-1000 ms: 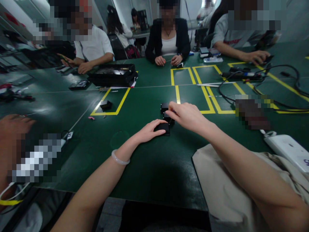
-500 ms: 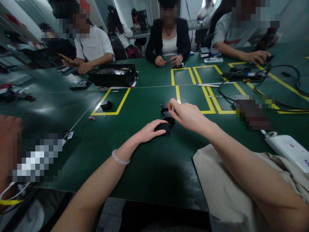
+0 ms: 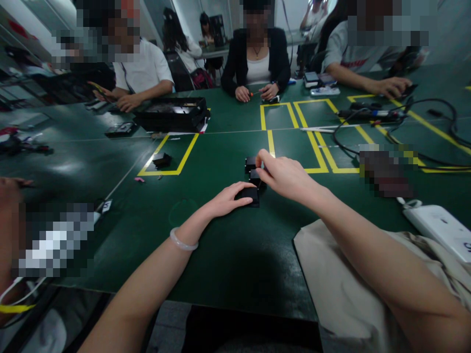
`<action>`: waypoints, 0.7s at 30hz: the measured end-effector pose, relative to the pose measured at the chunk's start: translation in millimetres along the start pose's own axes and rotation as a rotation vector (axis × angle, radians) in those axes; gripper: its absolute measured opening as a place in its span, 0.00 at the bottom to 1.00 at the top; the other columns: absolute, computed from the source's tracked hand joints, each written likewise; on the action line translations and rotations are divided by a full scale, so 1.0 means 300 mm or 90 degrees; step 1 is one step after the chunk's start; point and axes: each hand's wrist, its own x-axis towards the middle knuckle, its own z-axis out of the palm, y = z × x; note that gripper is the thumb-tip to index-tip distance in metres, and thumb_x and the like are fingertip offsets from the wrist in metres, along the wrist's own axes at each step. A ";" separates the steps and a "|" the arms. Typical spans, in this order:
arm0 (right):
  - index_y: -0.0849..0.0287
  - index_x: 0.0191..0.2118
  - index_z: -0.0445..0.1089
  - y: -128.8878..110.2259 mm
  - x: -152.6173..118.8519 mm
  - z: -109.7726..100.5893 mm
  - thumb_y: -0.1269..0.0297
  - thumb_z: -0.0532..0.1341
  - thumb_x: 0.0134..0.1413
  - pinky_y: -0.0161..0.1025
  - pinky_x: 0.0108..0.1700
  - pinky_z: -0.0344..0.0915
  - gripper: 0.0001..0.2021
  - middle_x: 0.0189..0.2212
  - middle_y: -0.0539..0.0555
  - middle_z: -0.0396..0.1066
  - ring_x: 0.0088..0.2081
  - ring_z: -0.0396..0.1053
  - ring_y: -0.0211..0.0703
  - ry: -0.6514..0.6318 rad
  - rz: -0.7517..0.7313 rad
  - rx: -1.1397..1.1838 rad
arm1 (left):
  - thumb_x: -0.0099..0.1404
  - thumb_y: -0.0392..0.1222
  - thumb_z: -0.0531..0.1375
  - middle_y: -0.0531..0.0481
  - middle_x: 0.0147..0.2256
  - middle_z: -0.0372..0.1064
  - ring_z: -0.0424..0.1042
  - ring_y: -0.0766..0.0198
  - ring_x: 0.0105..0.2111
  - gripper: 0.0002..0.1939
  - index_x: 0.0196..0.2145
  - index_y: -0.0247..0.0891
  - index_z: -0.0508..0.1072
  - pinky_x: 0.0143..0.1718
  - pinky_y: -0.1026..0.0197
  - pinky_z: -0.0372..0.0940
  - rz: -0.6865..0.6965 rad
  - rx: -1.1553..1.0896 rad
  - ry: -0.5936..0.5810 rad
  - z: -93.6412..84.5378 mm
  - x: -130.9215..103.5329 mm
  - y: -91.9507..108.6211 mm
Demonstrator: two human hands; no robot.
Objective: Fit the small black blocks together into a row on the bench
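Three black blocks [image 3: 254, 176], green tabletop [image 3: 221, 264]. Left hand [image 3: 230, 198]: grip around nearest block [image 3: 250, 194]. Right hand [image 3: 281, 174]: fingertips together, contents unclear.

A single view, from a camera worn on my head, looks forward and down across a green table [image 3: 221, 274]. It sits close above my lap [image 3: 250, 331], so my forearms reach in from the lower corners. My left hand [image 3: 233, 198] and right hand [image 3: 283, 175] are near the centre; seated people [image 3: 257, 68] across the table are farther off, at the top.
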 end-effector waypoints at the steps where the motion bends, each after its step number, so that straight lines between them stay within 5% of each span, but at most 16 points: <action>1: 0.56 0.47 0.61 0.000 0.000 0.000 0.57 0.48 0.64 0.36 0.26 0.46 0.12 0.31 0.52 0.74 0.31 0.70 0.43 -0.002 0.000 0.000 | 0.68 0.55 0.54 0.46 0.53 0.65 0.65 0.54 0.53 0.24 0.58 0.44 0.63 0.54 0.53 0.59 -0.001 -0.001 0.000 0.000 0.000 0.000; 21: 0.56 0.48 0.60 -0.003 0.001 -0.003 0.58 0.47 0.65 0.36 0.27 0.45 0.13 0.32 0.53 0.74 0.31 0.69 0.43 -0.001 0.001 -0.002 | 0.68 0.54 0.53 0.46 0.53 0.65 0.64 0.54 0.53 0.24 0.58 0.43 0.63 0.55 0.54 0.59 0.005 0.009 -0.004 -0.002 -0.001 0.006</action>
